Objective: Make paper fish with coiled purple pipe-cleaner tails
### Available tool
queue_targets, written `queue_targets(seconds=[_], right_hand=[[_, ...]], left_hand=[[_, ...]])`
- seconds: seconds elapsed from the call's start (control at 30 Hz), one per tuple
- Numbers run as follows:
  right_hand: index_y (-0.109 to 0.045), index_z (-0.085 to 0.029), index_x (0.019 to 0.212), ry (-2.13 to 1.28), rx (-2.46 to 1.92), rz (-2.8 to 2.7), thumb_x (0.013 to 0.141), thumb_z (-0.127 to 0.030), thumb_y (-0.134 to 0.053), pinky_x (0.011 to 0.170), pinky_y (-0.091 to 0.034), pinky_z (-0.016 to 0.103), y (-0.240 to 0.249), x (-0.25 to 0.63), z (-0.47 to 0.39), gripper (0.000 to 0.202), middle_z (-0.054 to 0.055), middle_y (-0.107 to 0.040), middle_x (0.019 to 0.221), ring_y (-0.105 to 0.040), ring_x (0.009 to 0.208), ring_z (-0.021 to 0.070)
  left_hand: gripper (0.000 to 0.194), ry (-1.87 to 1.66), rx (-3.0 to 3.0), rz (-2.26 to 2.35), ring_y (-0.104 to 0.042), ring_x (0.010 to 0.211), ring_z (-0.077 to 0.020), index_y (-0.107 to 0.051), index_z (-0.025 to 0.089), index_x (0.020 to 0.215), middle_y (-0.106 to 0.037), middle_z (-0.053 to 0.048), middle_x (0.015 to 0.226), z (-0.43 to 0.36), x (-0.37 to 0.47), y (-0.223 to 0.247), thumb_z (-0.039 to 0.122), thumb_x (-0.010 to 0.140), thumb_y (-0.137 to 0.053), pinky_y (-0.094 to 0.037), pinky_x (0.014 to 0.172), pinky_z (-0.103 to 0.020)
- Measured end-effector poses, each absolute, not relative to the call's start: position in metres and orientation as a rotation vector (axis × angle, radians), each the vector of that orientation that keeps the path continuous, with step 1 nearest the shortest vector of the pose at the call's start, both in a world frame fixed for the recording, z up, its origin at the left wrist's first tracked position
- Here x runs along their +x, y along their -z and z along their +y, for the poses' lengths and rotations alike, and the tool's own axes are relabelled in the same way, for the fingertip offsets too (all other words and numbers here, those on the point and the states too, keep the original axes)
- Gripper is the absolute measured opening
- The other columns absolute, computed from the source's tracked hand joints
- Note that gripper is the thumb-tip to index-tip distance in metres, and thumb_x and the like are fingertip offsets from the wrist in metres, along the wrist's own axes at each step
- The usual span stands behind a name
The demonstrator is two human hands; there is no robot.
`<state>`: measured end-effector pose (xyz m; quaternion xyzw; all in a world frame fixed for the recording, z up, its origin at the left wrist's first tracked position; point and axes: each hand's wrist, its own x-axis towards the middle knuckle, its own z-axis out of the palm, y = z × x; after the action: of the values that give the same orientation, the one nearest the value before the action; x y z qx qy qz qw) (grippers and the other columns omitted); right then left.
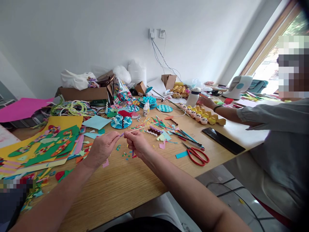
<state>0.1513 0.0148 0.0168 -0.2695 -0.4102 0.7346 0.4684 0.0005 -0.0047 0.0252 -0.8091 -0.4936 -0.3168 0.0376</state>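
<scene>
My left hand (103, 148) and my right hand (137, 141) meet above the wooden table (106, 193), close together. Both pinch a thin purple strip (122, 134) between their fingertips. A pale thin stick or strip runs up to the right from my right hand, and a bit of purple hangs below it. Behind my hands stands a blue patterned disc (121, 121) with a red paper shape (125, 113) and a dark wavy strip. Small white glue bottles (145, 110) are just beyond. Tiny colored paper scraps (126, 156) lie beneath my hands.
Red-handled scissors (198, 156) and a black phone (223, 140) lie to the right. Yellow egg-carton strips (212, 116) and a white bottle (193, 97) are farther back. Green and yellow paper sheets (48, 141) cover the left. A person's arm (227, 112) reaches in from the right.
</scene>
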Motion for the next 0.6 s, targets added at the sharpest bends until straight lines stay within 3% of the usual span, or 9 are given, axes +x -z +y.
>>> queue_targets(seconds=[0.3, 0.5, 0.6], right_hand=[[-0.049, -0.016, 0.059, -1.745, -0.66, -1.136, 0.06, -0.042, -0.068, 0.036, -0.006, 0.021, -0.024, 0.154, 0.016, 0.032, -0.013, -0.031, 0.034, -0.016, 0.031, 0.0007], [-0.051, -0.016, 0.061, -1.688, -0.664, -1.251, 0.064, -0.043, -0.064, 0.036, -0.008, 0.021, -0.024, 0.155, 0.018, 0.031, -0.012, -0.033, 0.036, -0.017, 0.032, 0.0016], [-0.05, -0.016, 0.063, -1.633, -0.62, -1.36, 0.067, -0.043, -0.063, 0.036, -0.012, 0.02, -0.025, 0.158, 0.02, 0.03, -0.011, -0.034, 0.038, -0.022, 0.034, 0.0024]], left_hand=[[0.03, 1.167, -2.76, -1.924, -0.056, 0.062, -0.0142, -0.056, 0.019, 0.088, -0.062, -0.001, 0.074, -0.014, 0.001, -0.049, 0.045, 0.082, -0.042, -0.043, 0.055, -0.023], [0.031, 1.176, -2.923, -2.117, -0.051, 0.047, -0.011, -0.051, 0.019, 0.067, -0.054, 0.001, 0.058, -0.01, 0.007, -0.048, 0.041, 0.084, -0.037, -0.039, 0.042, -0.02], [0.03, 1.365, -2.966, -2.16, -0.048, 0.044, -0.0085, -0.051, 0.018, 0.065, -0.053, 0.002, 0.057, -0.009, 0.005, -0.049, 0.041, 0.082, -0.043, -0.035, 0.039, -0.018]])
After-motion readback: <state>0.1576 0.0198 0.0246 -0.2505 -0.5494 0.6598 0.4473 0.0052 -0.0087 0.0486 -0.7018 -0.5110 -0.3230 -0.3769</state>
